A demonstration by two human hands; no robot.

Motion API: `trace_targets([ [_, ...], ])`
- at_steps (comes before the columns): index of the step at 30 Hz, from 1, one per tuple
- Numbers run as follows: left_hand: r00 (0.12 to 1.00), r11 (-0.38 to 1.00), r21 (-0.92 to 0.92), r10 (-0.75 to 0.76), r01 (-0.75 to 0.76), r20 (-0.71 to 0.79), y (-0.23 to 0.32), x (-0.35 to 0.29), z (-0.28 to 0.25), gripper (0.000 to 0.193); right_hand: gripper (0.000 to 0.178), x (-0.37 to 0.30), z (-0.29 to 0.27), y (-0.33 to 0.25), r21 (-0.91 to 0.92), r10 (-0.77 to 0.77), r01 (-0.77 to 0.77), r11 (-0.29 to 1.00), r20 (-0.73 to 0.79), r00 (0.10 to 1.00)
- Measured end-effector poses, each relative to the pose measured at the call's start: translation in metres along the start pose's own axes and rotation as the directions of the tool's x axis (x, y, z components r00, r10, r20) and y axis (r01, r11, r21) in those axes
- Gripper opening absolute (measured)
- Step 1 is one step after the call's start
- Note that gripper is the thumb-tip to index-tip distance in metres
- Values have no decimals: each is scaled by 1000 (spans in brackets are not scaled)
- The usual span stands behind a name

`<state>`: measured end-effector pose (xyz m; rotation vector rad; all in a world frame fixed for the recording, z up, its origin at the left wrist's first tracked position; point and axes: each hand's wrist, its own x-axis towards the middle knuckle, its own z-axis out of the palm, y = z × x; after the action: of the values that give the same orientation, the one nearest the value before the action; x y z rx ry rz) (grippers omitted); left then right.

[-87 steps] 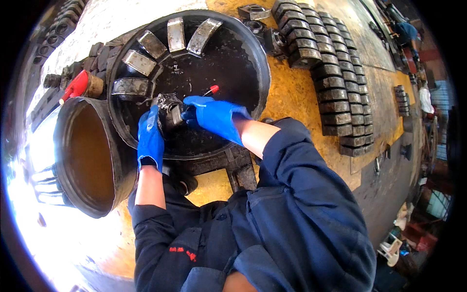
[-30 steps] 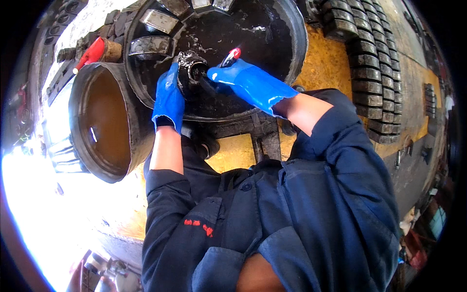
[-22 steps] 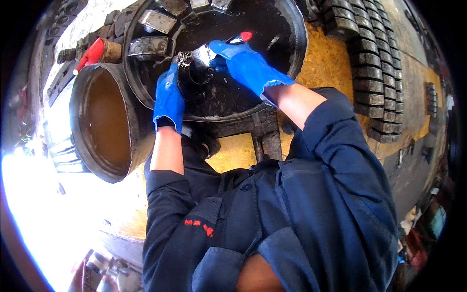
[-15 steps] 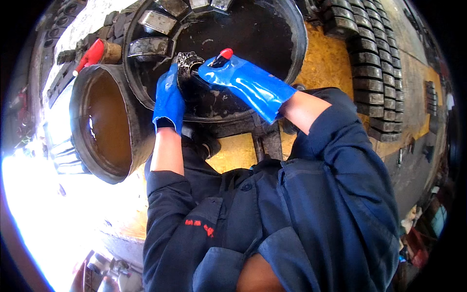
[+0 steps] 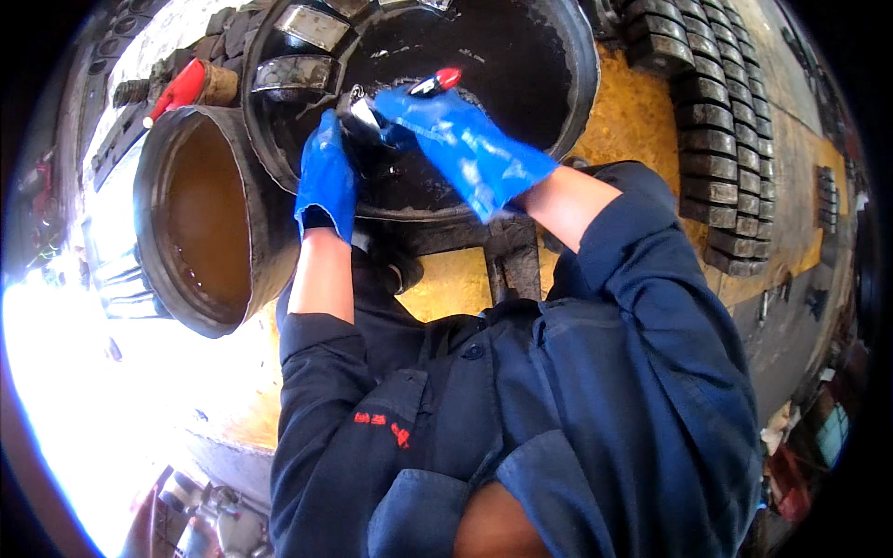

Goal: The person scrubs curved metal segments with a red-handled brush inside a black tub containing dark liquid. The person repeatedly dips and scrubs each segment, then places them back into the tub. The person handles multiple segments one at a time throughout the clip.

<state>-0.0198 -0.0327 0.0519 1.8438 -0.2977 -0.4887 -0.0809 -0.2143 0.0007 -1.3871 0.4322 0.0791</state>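
Observation:
My left hand (image 5: 327, 172), in a long blue rubber glove, grips a dark, wet-looking metal part (image 5: 358, 112) over the wide round basin (image 5: 584, 102). My right hand (image 5: 460, 139), gloved the same way, is closed round a tool (image 5: 445, 79) whose red and black handle end sticks out above the glove. The tool's working end is hidden at the metal part, so its kind does not show. Behind my left hand, several blocky metal parts (image 5: 296, 74) lie along the basin's left inner side. Dark liquid or residue covers the basin's bottom.
Left of the basin stands a tilted metal bucket (image 5: 270, 228) with brownish liquid. A red object (image 5: 179, 91) lies behind it. Long rows of dark metal parts (image 5: 704, 139) are stacked at the right. A dark stand (image 5: 512, 265) supports the basin over a yellowish floor (image 5: 456, 286).
My right hand has shifted slightly up and left, its tool handle tilting more to the right. The metal part has turned in my left hand and shows a bright, smooth face.

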Motion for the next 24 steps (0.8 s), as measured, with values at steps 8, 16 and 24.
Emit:
trace_targets([
  [8, 932, 736, 579, 334, -352, 143, -29, 10, -19, 36, 31, -54, 8, -6, -526, 13, 38, 850, 93, 996],
  [16, 937, 797, 504, 342, -332, 76, -34, 12, -20, 33, 38, -27, -17, -16, -844, 130, -90, 529, -24, 991],
  [24, 985, 986, 118, -102, 119, -138, -38, 15, -20, 29, 26, 14, 7, -48, -511, -502, 722, 466, 519, 692],
])
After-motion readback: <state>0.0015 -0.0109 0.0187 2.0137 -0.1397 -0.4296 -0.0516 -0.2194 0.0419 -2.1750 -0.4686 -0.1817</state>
